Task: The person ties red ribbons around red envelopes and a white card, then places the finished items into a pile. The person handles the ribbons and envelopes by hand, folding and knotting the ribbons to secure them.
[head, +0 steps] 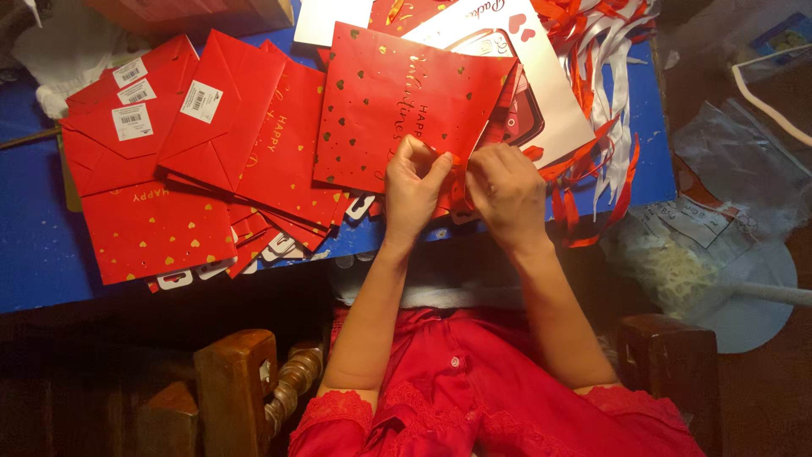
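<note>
Head view: left hand (pixel 414 188) and right hand (pixel 506 188) both pinch a red ribbon (pixel 454 169) at the near edge of the red bag (pixel 404 106), bag flat on the blue table (pixel 34 245), ribbon between both thumbs, hands equally close.
</note>
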